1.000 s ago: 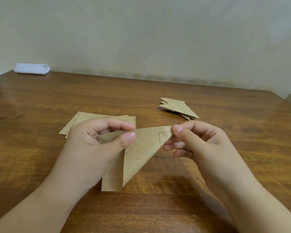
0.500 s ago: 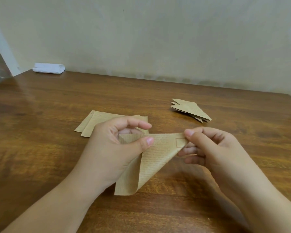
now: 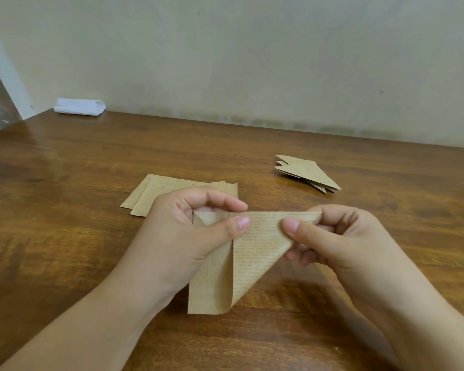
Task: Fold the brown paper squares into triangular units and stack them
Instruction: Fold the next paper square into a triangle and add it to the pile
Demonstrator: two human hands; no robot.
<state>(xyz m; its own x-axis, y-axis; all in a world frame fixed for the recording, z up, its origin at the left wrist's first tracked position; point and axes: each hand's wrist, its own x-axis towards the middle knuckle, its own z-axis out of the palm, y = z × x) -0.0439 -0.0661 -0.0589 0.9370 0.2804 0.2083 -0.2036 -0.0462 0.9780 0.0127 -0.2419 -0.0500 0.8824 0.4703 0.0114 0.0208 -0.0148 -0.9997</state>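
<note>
We hold a partly folded brown paper square [image 3: 255,253] in the air just above the wooden table [image 3: 65,236], between both of our hands. Our left hand [image 3: 188,236] pinches the sheet's upper left part, thumb on the near face and the curled forefinger over the top edge; the other fingers are hidden behind the paper. Our right hand [image 3: 340,242] pinches the upper right corner, thumb pressed on the near face and fingers curled behind it. The top edge of the sheet runs roughly level from one hand to the other. Below it, the right flap slants down to a point, while a second layer hangs down on the left side, its lower end curling and reaching close to the table surface. Fine printed lines cover the paper.

Taking that held sheet as our landmark: just behind it and slightly to its left, the pile of unfolded brown squares [image 3: 156,194] lies flat on the table, partly covered from view by our left hand. Behind the sheet and to its right, well apart from it, the stack of folded triangular units [image 3: 306,171] rests on the table, its points fanned out unevenly. Far behind and to the left, at the table's back edge against the wall, sits a folded white cloth [image 3: 79,106].
</note>
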